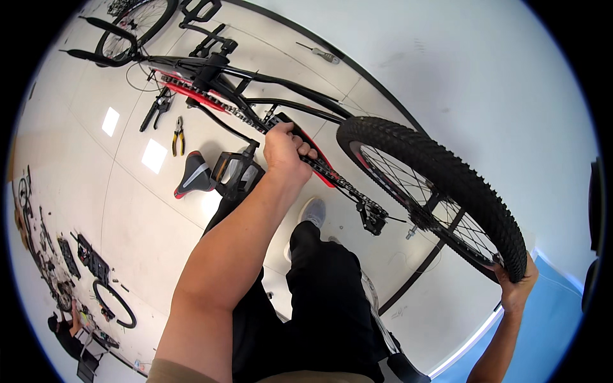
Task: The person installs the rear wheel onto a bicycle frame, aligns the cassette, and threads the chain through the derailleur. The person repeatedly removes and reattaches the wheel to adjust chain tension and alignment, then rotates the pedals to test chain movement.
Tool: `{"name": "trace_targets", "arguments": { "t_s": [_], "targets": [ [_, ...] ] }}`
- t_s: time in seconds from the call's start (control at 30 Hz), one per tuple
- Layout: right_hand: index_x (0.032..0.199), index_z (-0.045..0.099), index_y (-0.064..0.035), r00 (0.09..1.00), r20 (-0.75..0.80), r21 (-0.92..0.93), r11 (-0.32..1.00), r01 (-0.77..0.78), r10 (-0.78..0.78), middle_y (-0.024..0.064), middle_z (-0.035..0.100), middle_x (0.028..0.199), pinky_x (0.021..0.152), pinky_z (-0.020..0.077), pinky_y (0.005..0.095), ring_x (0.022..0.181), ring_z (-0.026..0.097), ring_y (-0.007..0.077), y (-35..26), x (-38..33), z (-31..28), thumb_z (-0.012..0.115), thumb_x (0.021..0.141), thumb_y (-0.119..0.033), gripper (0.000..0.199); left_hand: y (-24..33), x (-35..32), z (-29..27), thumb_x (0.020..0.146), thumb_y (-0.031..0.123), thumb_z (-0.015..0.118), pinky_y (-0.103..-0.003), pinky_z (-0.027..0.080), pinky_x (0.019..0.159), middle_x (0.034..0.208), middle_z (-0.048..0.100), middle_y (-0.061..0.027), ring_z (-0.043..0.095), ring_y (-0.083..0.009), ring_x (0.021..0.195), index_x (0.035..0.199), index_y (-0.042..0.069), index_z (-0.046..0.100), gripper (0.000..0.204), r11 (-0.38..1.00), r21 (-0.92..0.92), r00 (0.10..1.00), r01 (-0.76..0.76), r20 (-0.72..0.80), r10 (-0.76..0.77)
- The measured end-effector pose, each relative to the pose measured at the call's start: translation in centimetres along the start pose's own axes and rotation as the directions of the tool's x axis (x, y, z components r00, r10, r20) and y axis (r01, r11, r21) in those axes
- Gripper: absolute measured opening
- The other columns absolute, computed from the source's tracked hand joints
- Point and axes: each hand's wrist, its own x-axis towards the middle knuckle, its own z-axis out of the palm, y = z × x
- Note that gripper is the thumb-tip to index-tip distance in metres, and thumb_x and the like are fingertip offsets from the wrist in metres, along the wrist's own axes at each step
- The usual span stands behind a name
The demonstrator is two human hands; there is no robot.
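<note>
A black and red bicycle frame (pixel 255 80) is held upside down above the white floor. My left hand (pixel 287 150) is closed around the red chainstay beside the chain (pixel 338 182). My right hand (pixel 516 284) grips the knobby rear tyre (pixel 447 172) at its lower right edge. A black pedal (pixel 237 171) hangs just left of my left hand. The front wheel (pixel 131 29) is at the top left.
A black and red saddle (pixel 193 175) lies on the floor. Yellow-handled pliers (pixel 178 135) and a black tool (pixel 156 108) lie beyond it. A loose tyre (pixel 115 303), several parts and a seated person (pixel 67 329) are at the lower left. My legs (pixel 325 300) stand below.
</note>
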Motion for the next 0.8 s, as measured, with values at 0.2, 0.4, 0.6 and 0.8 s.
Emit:
{"name": "trace_targets", "arguments": {
  "t_s": [0.2, 0.4, 0.6, 0.8],
  "targets": [
    [0.089, 0.067, -0.0018, 0.976, -0.037, 0.039, 0.976, -0.214, 0.215, -0.0009, 0.061, 0.077, 0.067, 0.0451, 0.0273, 0.071, 0.053, 0.0103, 2.4, -2.4, -3.0, 0.080, 0.070, 0.004, 0.023, -0.1, 0.3, -0.6, 0.100, 0.020, 0.051, -0.038, 0.030, 0.053, 0.061, 0.023, 0.0011, 0.023, -0.0169, 0.052, 0.073, 0.018, 0.032, 0.034, 1.000, 0.020, 1.000, 0.007, 0.004, -0.007],
    [0.090, 0.067, -0.0009, 0.973, -0.053, 0.006, 0.974, -0.226, 0.226, -0.0005, 0.061, 0.076, 0.066, 0.0473, 0.0273, 0.070, 0.056, 0.0103, 5.3, -5.0, -6.9, 0.076, 0.071, 0.009, 0.023, -0.1, 0.3, -0.4, 0.099, 0.020, 0.052, -0.038, 0.032, 0.053, 0.060, 0.024, 0.0009, 0.023, -0.0173, 0.052, 0.070, 0.018, 0.029, 0.038, 0.999, 0.036, 0.999, 0.002, -0.049, 0.000],
    [0.096, 0.068, 0.0021, 0.937, -0.158, -0.005, 0.949, -0.315, 0.310, 0.0022, 0.061, 0.077, 0.063, 0.0455, 0.0294, 0.069, 0.056, 0.0121, 5.9, -3.6, -7.6, 0.075, 0.071, 0.008, 0.026, -0.2, 0.7, -0.5, 0.099, 0.019, 0.051, -0.037, 0.030, 0.052, 0.061, 0.023, 0.0017, 0.023, -0.0168, 0.052, 0.070, 0.018, 0.028, 0.037, 0.998, 0.055, 1.000, 0.000, -0.022, 0.001],
    [0.093, 0.067, 0.0021, 0.928, -0.089, -0.017, 0.931, -0.364, 0.362, 0.0050, 0.064, 0.076, 0.067, 0.0485, 0.0330, 0.069, 0.058, 0.0152, 7.4, 2.9, -1.7, 0.079, 0.076, 0.003, 0.020, 0.0, 0.5, -0.6, 0.100, 0.017, 0.048, -0.037, 0.031, 0.052, 0.060, 0.024, 0.0024, 0.023, -0.0161, 0.051, 0.072, 0.019, 0.028, 0.034, 0.997, 0.072, 1.000, -0.007, 0.001, 0.007]
  ]
}}
